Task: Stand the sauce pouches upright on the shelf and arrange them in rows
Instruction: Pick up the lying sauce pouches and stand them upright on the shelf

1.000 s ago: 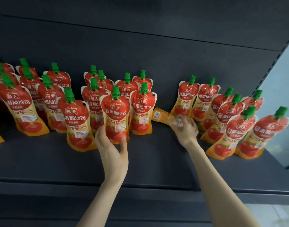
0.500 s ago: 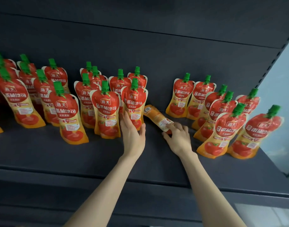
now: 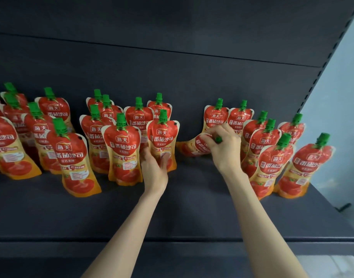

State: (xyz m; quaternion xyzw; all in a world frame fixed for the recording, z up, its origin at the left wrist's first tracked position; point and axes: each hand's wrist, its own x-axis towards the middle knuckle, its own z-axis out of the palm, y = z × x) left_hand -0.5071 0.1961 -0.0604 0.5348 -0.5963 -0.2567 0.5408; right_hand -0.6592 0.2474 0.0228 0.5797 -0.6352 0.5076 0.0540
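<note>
Several red and yellow sauce pouches with green caps stand on the dark shelf (image 3: 192, 213). One group fills the left and centre, another stands at the right. Between them a pouch (image 3: 194, 146) lies tilted on its side, cap end toward the right. My right hand (image 3: 225, 149) grips it at the green cap end and has that end lifted. My left hand (image 3: 155, 167) rests against the lower front of an upright pouch (image 3: 163, 135) at the right edge of the centre group, thumb and fingers around its base.
The shelf's dark back panel (image 3: 172, 81) rises behind the pouches, with another dark shelf above. A perforated upright (image 3: 320, 73) bounds the right end, with a pale wall beyond. Bare shelf surface runs along the front edge and in the gap between the two groups.
My right hand shifted to the lying pouch's cap end and raised it. My left hand moved right from the front centre pouch to the neighbouring upright one.
</note>
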